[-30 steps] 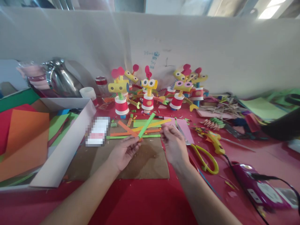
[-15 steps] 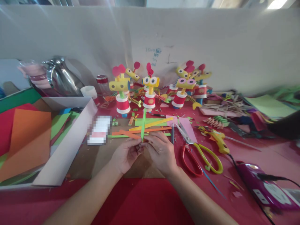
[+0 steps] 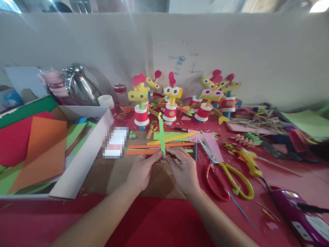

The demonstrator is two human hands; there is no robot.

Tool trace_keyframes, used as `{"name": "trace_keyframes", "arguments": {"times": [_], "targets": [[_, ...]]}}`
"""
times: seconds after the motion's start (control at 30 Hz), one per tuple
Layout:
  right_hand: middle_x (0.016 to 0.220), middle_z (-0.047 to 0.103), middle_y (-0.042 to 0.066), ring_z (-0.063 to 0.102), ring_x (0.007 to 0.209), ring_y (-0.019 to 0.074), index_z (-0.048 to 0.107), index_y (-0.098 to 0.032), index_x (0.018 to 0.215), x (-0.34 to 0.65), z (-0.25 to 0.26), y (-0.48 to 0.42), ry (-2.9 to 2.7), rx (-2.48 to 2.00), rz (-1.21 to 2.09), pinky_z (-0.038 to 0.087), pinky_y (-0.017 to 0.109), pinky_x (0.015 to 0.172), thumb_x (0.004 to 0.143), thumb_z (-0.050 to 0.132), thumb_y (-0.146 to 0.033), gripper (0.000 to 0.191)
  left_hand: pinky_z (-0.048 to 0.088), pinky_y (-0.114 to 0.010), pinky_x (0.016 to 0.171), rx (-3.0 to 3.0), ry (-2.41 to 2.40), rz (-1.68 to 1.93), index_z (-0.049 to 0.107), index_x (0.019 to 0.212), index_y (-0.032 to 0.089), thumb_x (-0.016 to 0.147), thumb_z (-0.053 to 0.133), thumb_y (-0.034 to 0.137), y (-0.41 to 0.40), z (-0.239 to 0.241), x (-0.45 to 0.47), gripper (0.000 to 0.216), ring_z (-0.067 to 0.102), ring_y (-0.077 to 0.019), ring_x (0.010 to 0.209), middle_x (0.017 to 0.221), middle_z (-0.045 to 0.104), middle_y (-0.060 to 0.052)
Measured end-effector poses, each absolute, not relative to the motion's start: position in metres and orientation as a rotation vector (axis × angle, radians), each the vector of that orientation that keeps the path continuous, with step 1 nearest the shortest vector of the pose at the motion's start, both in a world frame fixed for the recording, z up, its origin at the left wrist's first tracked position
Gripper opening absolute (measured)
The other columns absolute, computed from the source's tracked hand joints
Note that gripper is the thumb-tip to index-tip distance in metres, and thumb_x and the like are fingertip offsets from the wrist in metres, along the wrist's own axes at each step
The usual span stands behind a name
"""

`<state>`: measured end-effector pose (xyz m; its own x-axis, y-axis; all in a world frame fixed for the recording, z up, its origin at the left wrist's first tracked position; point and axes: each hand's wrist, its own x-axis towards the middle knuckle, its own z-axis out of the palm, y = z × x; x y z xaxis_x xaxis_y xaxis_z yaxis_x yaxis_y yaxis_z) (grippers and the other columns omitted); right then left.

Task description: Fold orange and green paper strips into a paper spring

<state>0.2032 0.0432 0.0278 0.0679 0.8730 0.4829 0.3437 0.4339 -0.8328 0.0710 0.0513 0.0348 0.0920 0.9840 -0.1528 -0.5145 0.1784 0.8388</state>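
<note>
My left hand (image 3: 142,171) pinches the end where a green paper strip (image 3: 161,133) and an orange paper strip (image 3: 144,152) meet. From that join the green strip points away from me, and the orange one runs out to the left. My right hand (image 3: 184,169) has its fingertips closed at the same join, gripping the green strip's near end; the fingers partly hide the fold. Beyond the hands, a yellow strip (image 3: 177,138) and another orange strip (image 3: 177,145) lie on a brown cardboard sheet (image 3: 110,178).
Scissors (image 3: 212,159) and a yellow glue gun (image 3: 250,163) lie to the right, near a purple power strip (image 3: 295,212). A white box (image 3: 84,154) of coloured paper stands left. Several paper-cup figures (image 3: 171,111) line the back, beside a steel jug (image 3: 82,85).
The orange strip has swung from slanting to lying nearly straight out leftward, and the green strip now tilts slightly left. The whole view has shifted, moving the scene rightward.
</note>
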Motion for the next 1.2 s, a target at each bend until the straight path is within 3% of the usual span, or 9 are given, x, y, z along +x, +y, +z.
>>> {"name": "trace_keyframes", "arguments": {"times": [0.13,0.37,0.5,0.8,1.03,1.2], "targets": [[0.088,0.068,0.004,0.064,0.08,0.0186,0.072,-0.026,0.095,0.202,0.028,0.043,-1.47,-1.163,0.64,0.052,0.032,0.074,0.083,0.065,-0.026,0.014,0.047,-0.03,0.081,0.746,0.81,1.259,0.075,0.088,0.017,0.07,0.077,0.026,0.052,0.035,0.071,0.02,0.066,-0.0162,0.081,0.085,0.075,-0.006],[0.092,0.069,0.004,0.065,0.085,0.0193,0.076,-0.027,0.09,0.204,0.026,0.041,-1.442,-1.159,0.614,0.053,0.033,0.078,0.082,0.065,-0.022,0.014,0.047,-0.03,0.076,0.64,0.869,1.198,0.076,0.077,0.016,0.063,0.082,0.025,0.049,0.042,0.071,0.018,0.064,-0.014,0.068,0.07,0.073,-0.004],[0.091,0.07,0.004,0.065,0.085,0.0199,0.076,-0.027,0.09,0.201,0.021,0.042,-1.33,-1.2,0.73,0.054,0.034,0.077,0.078,0.069,-0.026,0.014,0.048,-0.031,0.081,0.626,0.848,1.223,0.076,0.08,0.015,0.063,0.081,0.025,0.05,0.038,0.071,0.02,0.066,-0.0169,0.077,0.078,0.075,-0.006],[0.101,0.072,0.008,0.066,0.092,0.0235,0.071,-0.022,0.103,0.198,0.017,0.038,-1.181,-1.164,0.986,0.053,0.038,0.084,0.078,0.071,-0.038,0.03,0.047,-0.037,0.087,0.762,0.818,1.291,0.074,0.081,0.017,0.068,0.076,0.025,0.052,0.037,0.07,0.016,0.066,-0.0209,0.085,0.084,0.074,-0.007],[0.085,0.072,0.006,0.067,0.079,0.0211,0.073,-0.022,0.089,0.199,0.02,0.042,-1.13,-1.252,1.01,0.054,0.034,0.075,0.073,0.074,-0.04,0.024,0.048,-0.039,0.088,0.79,0.84,1.301,0.072,0.079,0.017,0.069,0.076,0.024,0.054,0.036,0.07,0.012,0.066,-0.0227,0.089,0.088,0.073,-0.008],[0.084,0.072,0.005,0.067,0.076,0.0188,0.072,-0.02,0.09,0.196,0.021,0.043,-1.057,-1.228,1.112,0.054,0.031,0.07,0.072,0.075,-0.039,0.026,0.05,-0.037,0.081,0.748,0.931,1.266,0.073,0.079,0.016,0.068,0.077,0.026,0.054,0.031,0.071,0.015,0.067,-0.0232,0.083,0.084,0.074,-0.009]]}}
